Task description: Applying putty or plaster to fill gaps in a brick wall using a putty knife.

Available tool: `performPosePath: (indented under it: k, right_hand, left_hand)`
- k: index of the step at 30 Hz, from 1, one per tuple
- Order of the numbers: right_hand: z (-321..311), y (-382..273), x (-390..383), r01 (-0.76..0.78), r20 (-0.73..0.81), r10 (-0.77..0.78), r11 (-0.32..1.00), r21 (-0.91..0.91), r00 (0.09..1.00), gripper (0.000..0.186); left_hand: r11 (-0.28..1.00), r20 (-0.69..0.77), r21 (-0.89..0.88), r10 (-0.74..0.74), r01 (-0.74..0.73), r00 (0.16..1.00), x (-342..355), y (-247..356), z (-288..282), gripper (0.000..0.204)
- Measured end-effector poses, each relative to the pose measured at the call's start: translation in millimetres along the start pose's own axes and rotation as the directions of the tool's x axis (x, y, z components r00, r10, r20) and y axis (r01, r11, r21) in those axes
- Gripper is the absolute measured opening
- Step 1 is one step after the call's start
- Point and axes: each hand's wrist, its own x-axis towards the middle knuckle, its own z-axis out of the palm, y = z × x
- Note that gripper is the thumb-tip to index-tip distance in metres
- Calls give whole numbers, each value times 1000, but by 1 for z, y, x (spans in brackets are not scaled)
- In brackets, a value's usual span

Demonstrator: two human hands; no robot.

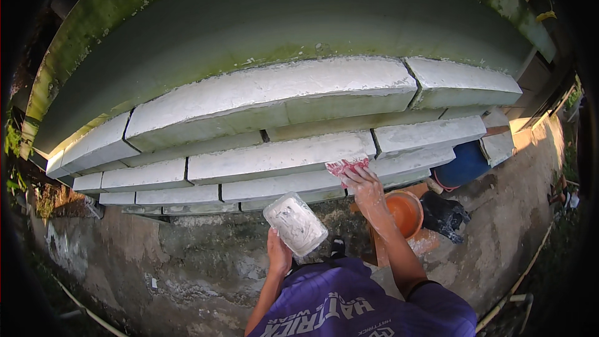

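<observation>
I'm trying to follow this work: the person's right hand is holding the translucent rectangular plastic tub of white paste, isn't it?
Wrong hand: the head view shows the left hand, not the right hand, holding the translucent rectangular plastic tub of white paste.

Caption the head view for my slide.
Left hand holds a tub; right hand holds a red tool by white blocks.

Grey-streaked white paste [297,221] at six o'clock; mottled red-and-white flat tool [340,167]; orange bowl [402,211] at four, blue tub [462,166] at three, white-printed purple shirt [405,312] at five, green-stained grey wall [293,15] at twelve.
</observation>
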Motion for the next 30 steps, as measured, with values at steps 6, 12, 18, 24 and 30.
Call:
performPosePath:
  k: [6, 12, 18, 24, 30]
  right_hand:
    - [-26, 16, 30, 22, -233, -28, 999, -26, 972, 40]
    - [11, 42, 8, -15, -103, 10, 999, -49, 995, 49]
    - [-47, 26, 9, -13, -58, 16, 999, 44, 998, 62]
    - [12, 52, 26, -15, -94, 12, 1000, -28, 996, 61]
    - [-41, 6, 1, -79, 86, 61, 972, 222, 994, 41]
  left_hand:
    - [1000, 22, -18, -26, 26, 999, 4, -3, 4, 44]
    - [1000, 7, 15, -10, 10, 1000, 2, 2, 13, 44]
    - [1000, -6, -6, 16, -17, 1000, 1, 3, 12, 44]
    - [1000, 2, 21, -10, 10, 1000, 0, 5, 22, 44]
    - [1000, -27, 0, 25, -25, 999, 1, -1, 8, 44]
